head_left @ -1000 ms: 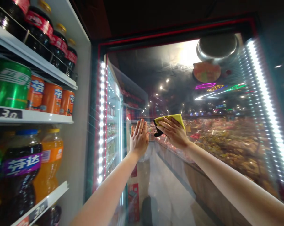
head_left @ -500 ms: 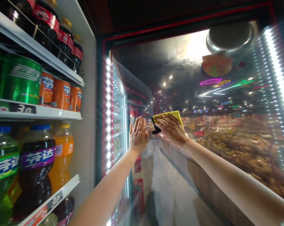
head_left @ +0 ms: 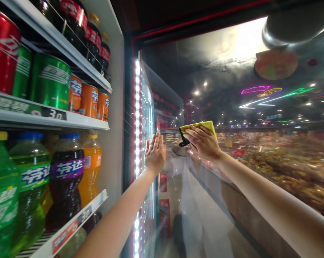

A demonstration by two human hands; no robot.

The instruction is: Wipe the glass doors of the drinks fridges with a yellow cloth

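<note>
In the head view a large glass door [head_left: 204,211] stands in front of me, its dark frame edged in red. My left hand [head_left: 155,154] lies flat against the glass near the lit left edge, fingers stretched out and holding nothing. A folded yellow cloth [head_left: 210,128] with a black edge and a small black loop is under my right hand [head_left: 204,144]. The fingers of that hand are bent over the cloth and press it to the pane. Both arms reach forward, the hands a short way apart.
To the left, cooler shelves [head_left: 92,123] carry soda cans [head_left: 50,82] and bottles [head_left: 67,168] with price tags. A bright LED strip [head_left: 136,143] runs down the door's left side. Through or in the glass show neon shapes [head_left: 255,89], an aisle and reflections.
The view has turned left, so more cans and bottles show. Against the door, my left hand has slid toward the LED strip. My right hand and the cloth have shifted slightly left on the glass.
</note>
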